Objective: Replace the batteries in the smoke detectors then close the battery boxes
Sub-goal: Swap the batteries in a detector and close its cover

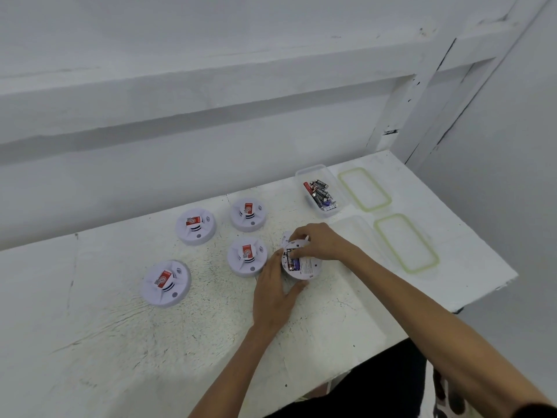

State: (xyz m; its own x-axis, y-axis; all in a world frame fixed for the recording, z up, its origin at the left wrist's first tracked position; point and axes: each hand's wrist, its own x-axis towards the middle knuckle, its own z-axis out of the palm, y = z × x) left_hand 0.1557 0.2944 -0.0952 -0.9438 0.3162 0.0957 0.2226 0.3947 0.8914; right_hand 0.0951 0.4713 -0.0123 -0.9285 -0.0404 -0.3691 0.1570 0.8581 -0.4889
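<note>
A white smoke detector (304,267) lies upside down on the table, its battery bay open with batteries (292,260) showing inside. My left hand (275,292) grips its near left rim. My right hand (319,241) rests on its top, fingertips pressing at the batteries; the fingers hide part of the bay. A detached white cover piece (287,238) lies just behind the detector. Several more detectors sit face up with red labels: (196,226), (247,214), (246,256), (165,283).
A clear box (301,173) holding several loose batteries (319,193) stands at the back right. Its green-rimmed lid (384,203) lies beside it. A second clear box (355,224) and lid (434,260) lie nearer the table's right edge. A white wall runs behind.
</note>
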